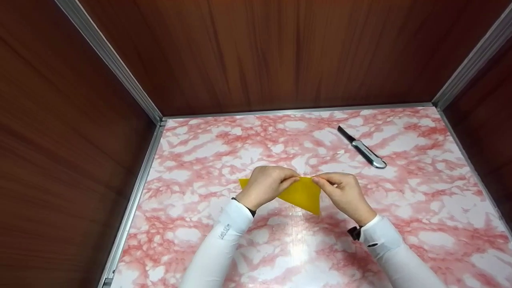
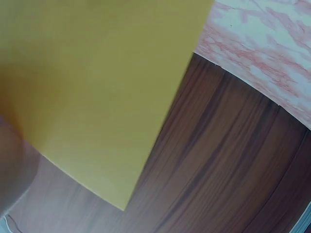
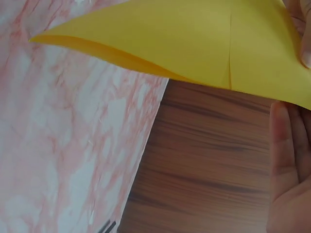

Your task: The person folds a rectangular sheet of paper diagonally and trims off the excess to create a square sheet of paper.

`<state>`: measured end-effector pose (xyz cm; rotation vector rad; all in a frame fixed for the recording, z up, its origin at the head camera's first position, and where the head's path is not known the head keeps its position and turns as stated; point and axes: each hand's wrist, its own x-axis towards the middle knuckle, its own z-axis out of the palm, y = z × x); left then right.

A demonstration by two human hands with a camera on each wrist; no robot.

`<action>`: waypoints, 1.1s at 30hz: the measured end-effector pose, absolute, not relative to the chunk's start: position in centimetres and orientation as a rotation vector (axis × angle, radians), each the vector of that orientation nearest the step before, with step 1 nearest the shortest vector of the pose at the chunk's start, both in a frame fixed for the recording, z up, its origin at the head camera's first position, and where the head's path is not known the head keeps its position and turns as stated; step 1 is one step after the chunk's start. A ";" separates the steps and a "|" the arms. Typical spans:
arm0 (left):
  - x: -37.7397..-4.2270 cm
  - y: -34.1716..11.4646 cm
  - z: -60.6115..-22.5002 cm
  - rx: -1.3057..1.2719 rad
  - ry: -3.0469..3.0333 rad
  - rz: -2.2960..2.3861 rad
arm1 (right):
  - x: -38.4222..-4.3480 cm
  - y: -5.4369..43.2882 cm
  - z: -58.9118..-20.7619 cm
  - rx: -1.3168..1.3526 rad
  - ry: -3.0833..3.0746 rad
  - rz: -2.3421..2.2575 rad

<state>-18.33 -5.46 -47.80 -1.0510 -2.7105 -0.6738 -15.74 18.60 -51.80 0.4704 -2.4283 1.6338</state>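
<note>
A sheet of yellow paper (image 1: 302,195), folded into a pointed shape, is held up between the two hands above the table. My left hand (image 1: 269,185) pinches its upper edge between thumb and forefinger and covers part of the sheet. Close by, my right hand (image 1: 347,195) pinches the same edge near the right corner. In the right wrist view the paper (image 3: 184,41) shows a crease and two layers parting along one edge, with fingers (image 3: 284,155) at its right end. Yellow paper (image 2: 107,92) fills much of the left wrist view.
A utility knife (image 1: 364,150) with a dark blade and silver-and-black handle lies beyond the right hand. The red-and-white marbled table (image 1: 192,160) is bordered by brown wood-grain panels (image 1: 256,56) with metal edge strips at the back and sides.
</note>
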 end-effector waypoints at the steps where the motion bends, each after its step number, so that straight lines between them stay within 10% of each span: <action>1: -18.3 -5.5 -47.8 -1.053 -2.712 -0.678 | -15.7 18.6 -51.8 0.467 -2.431 1.645; 33: -17.4 -2.6 -47.7 -1.062 -2.637 -0.651 | -15.7 18.4 -52.9 0.478 -2.482 1.556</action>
